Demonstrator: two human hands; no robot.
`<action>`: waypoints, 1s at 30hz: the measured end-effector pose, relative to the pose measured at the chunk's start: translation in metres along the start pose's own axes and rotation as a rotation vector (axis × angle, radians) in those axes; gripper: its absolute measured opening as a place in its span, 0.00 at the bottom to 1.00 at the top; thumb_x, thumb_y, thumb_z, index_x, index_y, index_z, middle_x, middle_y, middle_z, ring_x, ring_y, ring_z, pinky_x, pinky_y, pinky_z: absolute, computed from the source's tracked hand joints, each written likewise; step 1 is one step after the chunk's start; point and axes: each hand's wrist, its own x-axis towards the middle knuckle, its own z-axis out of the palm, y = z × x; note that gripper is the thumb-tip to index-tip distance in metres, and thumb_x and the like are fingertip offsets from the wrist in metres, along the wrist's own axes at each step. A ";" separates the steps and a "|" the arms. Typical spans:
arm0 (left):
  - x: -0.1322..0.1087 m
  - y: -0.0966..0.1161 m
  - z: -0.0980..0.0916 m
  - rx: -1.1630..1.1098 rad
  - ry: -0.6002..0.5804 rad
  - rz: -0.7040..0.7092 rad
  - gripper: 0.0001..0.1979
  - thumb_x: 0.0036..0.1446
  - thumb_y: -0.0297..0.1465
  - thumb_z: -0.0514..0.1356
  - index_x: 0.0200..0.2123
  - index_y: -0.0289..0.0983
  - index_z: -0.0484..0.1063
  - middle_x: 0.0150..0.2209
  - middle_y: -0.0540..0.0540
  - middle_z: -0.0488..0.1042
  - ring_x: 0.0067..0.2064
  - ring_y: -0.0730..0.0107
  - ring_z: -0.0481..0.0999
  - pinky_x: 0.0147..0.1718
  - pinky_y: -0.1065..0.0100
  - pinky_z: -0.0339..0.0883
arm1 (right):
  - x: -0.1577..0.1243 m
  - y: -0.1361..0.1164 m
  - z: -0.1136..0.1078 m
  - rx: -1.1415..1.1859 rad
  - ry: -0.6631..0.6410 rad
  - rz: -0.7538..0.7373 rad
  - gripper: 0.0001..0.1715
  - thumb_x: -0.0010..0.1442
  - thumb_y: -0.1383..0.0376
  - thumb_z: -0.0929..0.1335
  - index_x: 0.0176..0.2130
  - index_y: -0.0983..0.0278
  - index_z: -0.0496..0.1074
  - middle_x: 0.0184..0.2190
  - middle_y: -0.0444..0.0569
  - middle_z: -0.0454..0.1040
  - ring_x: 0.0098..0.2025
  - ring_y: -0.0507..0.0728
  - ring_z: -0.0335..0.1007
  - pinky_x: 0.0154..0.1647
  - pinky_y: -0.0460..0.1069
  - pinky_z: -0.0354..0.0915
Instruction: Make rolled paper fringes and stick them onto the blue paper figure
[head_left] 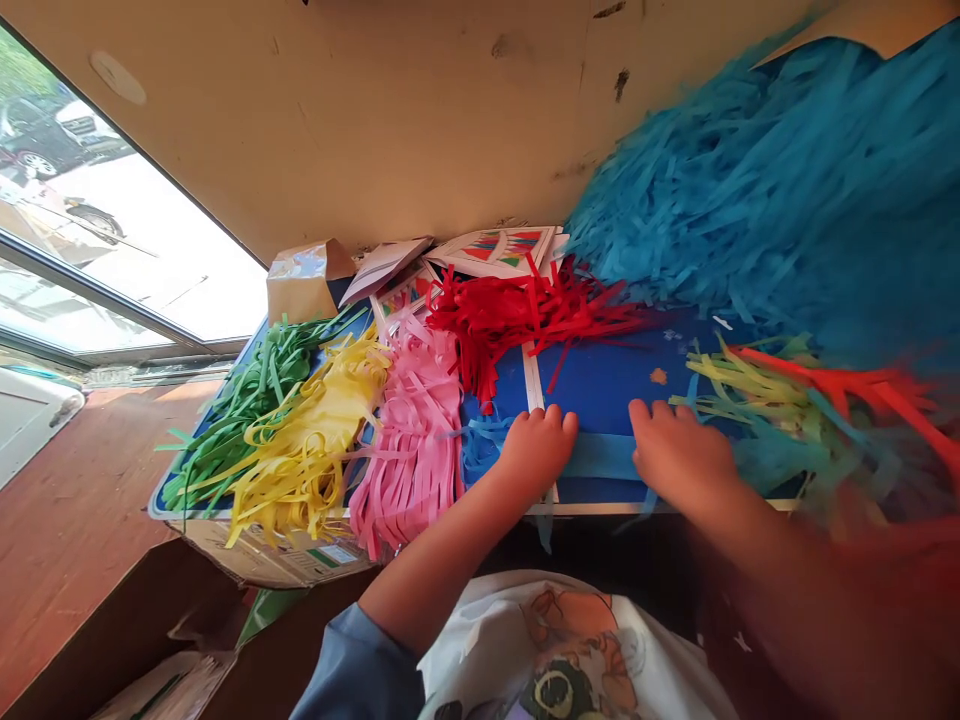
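Observation:
My left hand (536,452) and my right hand (679,452) both rest on a light blue paper strip (604,455) that lies flat on a dark blue board (600,385). Both hands have their fingers curled down onto the strip, pressing it at its two ends. A small heap of blue strips (480,440) lies just left of my left hand. Mixed yellow, green and red strips (780,400) lie right of my right hand.
Piles of green strips (247,400), yellow strips (307,440), pink strips (412,440) and red strips (517,315) lie in a row on the board. A big teal heap (772,190) fills the right. Printed cards (499,248) and a brown bag (304,280) stand behind.

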 end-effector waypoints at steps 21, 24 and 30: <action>-0.036 0.090 0.002 -0.318 0.246 0.125 0.34 0.60 0.46 0.47 0.57 0.22 0.57 0.60 0.32 0.57 0.61 0.52 0.55 0.57 0.60 0.55 | 0.009 0.013 0.009 0.043 -0.036 -0.055 0.15 0.58 0.70 0.58 0.47 0.65 0.61 0.43 0.55 0.65 0.46 0.61 0.62 0.29 0.48 0.58; -0.033 0.080 0.017 -0.275 0.156 0.106 0.41 0.58 0.52 0.45 0.60 0.22 0.51 0.61 0.34 0.53 0.63 0.52 0.49 0.59 0.56 0.50 | 0.010 0.016 0.012 0.080 -0.011 -0.071 0.18 0.56 0.70 0.60 0.48 0.66 0.60 0.45 0.56 0.64 0.47 0.61 0.61 0.31 0.49 0.57; -0.042 0.034 0.029 -0.160 0.076 0.123 0.41 0.57 0.53 0.45 0.62 0.27 0.49 0.64 0.37 0.44 0.65 0.56 0.44 0.60 0.56 0.47 | 0.010 0.016 0.019 0.098 0.012 -0.059 0.23 0.53 0.70 0.60 0.50 0.67 0.60 0.44 0.56 0.64 0.46 0.62 0.60 0.32 0.49 0.55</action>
